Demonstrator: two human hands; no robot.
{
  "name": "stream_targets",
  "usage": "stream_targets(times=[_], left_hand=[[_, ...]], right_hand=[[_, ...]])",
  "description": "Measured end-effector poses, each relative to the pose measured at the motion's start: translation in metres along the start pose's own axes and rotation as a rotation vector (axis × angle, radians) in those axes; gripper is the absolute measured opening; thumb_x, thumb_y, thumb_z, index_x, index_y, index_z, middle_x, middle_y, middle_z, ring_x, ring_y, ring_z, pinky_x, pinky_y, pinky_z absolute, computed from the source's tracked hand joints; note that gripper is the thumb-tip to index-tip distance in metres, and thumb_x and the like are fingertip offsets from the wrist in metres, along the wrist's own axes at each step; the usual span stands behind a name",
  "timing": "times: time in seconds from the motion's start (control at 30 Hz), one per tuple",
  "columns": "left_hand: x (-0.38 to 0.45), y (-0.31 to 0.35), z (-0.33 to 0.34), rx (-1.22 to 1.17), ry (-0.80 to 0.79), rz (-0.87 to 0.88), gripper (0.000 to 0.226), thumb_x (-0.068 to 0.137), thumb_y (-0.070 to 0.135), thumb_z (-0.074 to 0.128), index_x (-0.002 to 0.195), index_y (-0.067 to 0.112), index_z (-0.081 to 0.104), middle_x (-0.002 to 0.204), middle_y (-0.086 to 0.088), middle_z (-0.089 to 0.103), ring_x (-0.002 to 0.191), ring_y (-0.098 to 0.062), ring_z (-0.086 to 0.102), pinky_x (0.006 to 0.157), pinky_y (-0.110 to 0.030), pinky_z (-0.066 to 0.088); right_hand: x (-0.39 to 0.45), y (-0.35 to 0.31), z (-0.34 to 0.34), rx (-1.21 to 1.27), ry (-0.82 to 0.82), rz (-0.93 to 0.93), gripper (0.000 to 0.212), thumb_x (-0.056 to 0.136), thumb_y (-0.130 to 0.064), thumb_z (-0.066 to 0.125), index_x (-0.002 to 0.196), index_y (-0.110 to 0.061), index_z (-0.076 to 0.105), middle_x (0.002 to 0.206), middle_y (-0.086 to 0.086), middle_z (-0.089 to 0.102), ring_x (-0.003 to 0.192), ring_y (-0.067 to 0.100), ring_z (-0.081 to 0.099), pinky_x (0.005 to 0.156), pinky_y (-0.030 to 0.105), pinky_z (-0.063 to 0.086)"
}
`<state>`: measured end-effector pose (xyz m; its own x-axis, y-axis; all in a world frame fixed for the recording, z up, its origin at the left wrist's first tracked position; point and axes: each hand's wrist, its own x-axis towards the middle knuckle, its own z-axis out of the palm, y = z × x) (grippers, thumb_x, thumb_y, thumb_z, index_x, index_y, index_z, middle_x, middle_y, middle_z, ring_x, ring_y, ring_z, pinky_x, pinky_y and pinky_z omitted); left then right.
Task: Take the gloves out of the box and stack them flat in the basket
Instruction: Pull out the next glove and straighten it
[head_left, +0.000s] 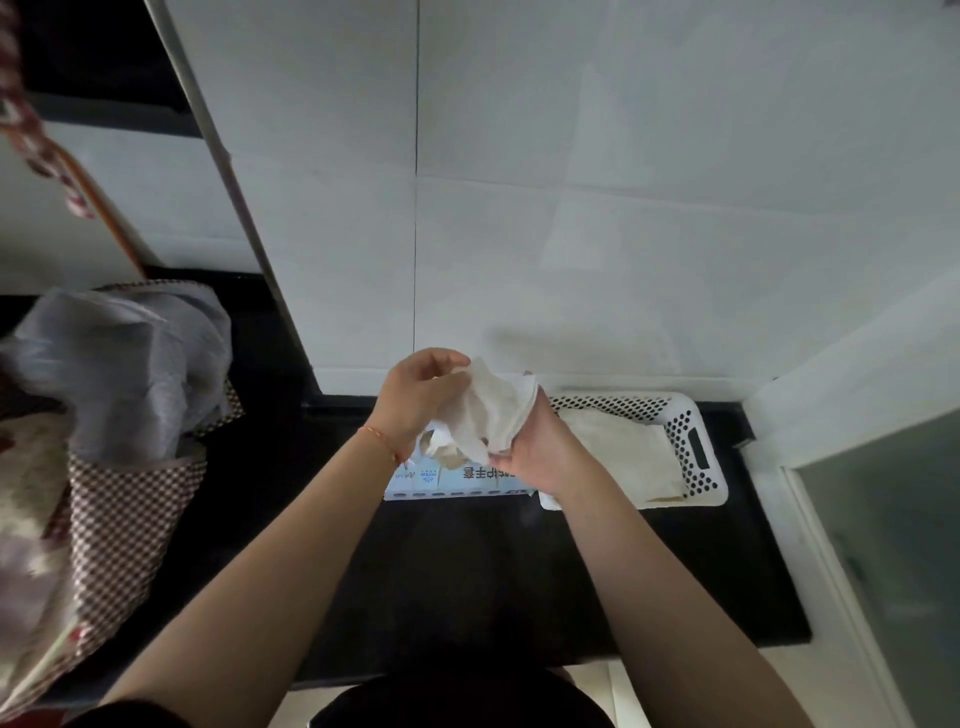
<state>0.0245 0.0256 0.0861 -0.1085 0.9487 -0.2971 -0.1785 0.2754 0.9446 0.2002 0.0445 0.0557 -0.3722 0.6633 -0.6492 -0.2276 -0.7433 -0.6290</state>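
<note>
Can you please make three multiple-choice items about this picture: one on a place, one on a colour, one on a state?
1. Where is the basket relative to the box?
A. To its right
B. To its left
C. On top of it

2. What colour is the basket?
A. Red
B. White
C. Green

3. What are the hands doing?
A. Resting open on the counter
B. Both holding a glove above the box
C. Lifting the basket

Key: 1 A, the basket stands right of the box. 2 B, its perforated wall is white. 3 B, the left hand and right hand grip the crumpled glove.
</note>
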Motion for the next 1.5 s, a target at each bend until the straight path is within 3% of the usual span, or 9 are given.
stream_targets(times=[0.2, 0.33, 0.43, 0.67, 0.77, 0.9, 1.13, 1.23, 1.5], left_hand=[[-0.003, -0.007, -0.001, 0.132, 0.077, 0.001, 0.026, 0.088, -0.001, 0.059, 0.092, 0.022, 0.071, 0.089, 0.002, 0.064, 0.073, -0.015, 0.059, 0.057, -0.019, 0.048], [-0.005, -0.008, 0.000, 0.114, 0.082, -0.042, 0.030, 0.091, -0.002, 0.049, 0.099, 0.017, 0.071, 0.086, -0.002, 0.069, 0.070, -0.013, 0.061, 0.056, -0.018, 0.049], [-0.003, -0.011, -0.005, 0.312, 0.101, -0.093, 0.038, 0.090, 0.001, 0.042, 0.115, 0.018, 0.065, 0.091, 0.001, 0.068, 0.076, -0.014, 0.060, 0.063, -0.023, 0.051], [-0.014, -0.002, 0.008, 0.385, -0.268, 0.110, 0.053, 0.085, 0.011, 0.067, 0.130, 0.037, 0.057, 0.130, 0.018, 0.056, 0.121, 0.001, 0.047, 0.093, -0.018, 0.039], [-0.014, 0.002, 0.019, 0.409, -0.313, 0.135, 0.043, 0.082, 0.017, 0.075, 0.113, 0.043, 0.063, 0.119, 0.028, 0.059, 0.113, 0.015, 0.049, 0.086, -0.006, 0.036], [-0.007, 0.001, 0.021, 0.412, -0.316, 0.154, 0.032, 0.080, 0.017, 0.078, 0.109, 0.026, 0.070, 0.117, 0.016, 0.066, 0.110, 0.004, 0.057, 0.075, 0.003, 0.036], [-0.004, -0.002, 0.033, 0.527, -0.403, 0.048, 0.023, 0.078, 0.024, 0.078, 0.093, 0.008, 0.072, 0.090, -0.011, 0.072, 0.078, -0.015, 0.062, 0.081, -0.041, 0.053], [-0.001, -0.011, 0.044, 0.613, -0.416, 0.001, 0.041, 0.075, 0.039, 0.073, 0.090, 0.002, 0.070, 0.076, -0.006, 0.063, 0.069, -0.016, 0.053, 0.072, -0.036, 0.046], [0.012, -0.002, 0.039, 0.469, -0.550, -0.154, 0.019, 0.086, 0.025, 0.074, 0.082, 0.007, 0.070, 0.071, -0.004, 0.064, 0.063, -0.018, 0.058, 0.062, -0.027, 0.048]], right_hand=[[-0.018, -0.008, 0.000, -0.099, 0.013, -0.093, 0.074, 0.090, -0.069, 0.044, 0.130, -0.009, 0.060, 0.124, 0.012, 0.068, 0.117, 0.028, 0.064, 0.102, 0.050, 0.048], [-0.018, -0.001, 0.002, -0.308, 0.311, -0.222, 0.033, 0.086, -0.018, 0.068, 0.111, 0.003, 0.066, 0.110, 0.019, 0.071, 0.095, 0.033, 0.068, 0.080, 0.042, 0.052], [-0.024, -0.008, 0.006, -0.388, 0.474, -0.339, 0.021, 0.073, -0.018, 0.061, 0.082, 0.001, 0.061, 0.071, 0.010, 0.058, 0.068, 0.021, 0.052, 0.063, 0.034, 0.040], [-0.055, -0.031, 0.029, -0.810, 0.389, -0.489, 0.019, 0.085, -0.021, 0.059, 0.077, -0.003, 0.059, 0.064, -0.006, 0.047, 0.059, 0.009, 0.041, 0.056, 0.024, 0.032], [-0.064, -0.038, 0.030, -0.933, 0.321, -0.564, 0.020, 0.088, -0.024, 0.061, 0.069, -0.017, 0.058, 0.054, -0.017, 0.046, 0.053, 0.002, 0.040, 0.053, 0.018, 0.032], [-0.073, -0.047, 0.024, -0.988, 0.343, -0.635, 0.021, 0.090, -0.024, 0.061, 0.070, -0.019, 0.059, 0.055, -0.016, 0.046, 0.054, 0.002, 0.041, 0.054, 0.016, 0.033], [-0.085, -0.060, 0.007, -0.924, 0.430, -0.705, 0.017, 0.088, -0.018, 0.059, 0.071, -0.012, 0.059, 0.058, -0.012, 0.046, 0.057, 0.006, 0.041, 0.056, 0.020, 0.034], [-0.089, -0.063, -0.004, -0.896, 0.450, -0.715, 0.019, 0.089, -0.018, 0.059, 0.071, -0.012, 0.058, 0.056, -0.013, 0.044, 0.056, 0.006, 0.040, 0.055, 0.021, 0.033], [-0.086, -0.064, -0.031, -0.594, 0.455, -0.482, 0.017, 0.093, -0.023, 0.056, 0.080, -0.013, 0.061, 0.054, -0.008, 0.043, 0.044, 0.009, 0.035, 0.041, 0.020, 0.025]])
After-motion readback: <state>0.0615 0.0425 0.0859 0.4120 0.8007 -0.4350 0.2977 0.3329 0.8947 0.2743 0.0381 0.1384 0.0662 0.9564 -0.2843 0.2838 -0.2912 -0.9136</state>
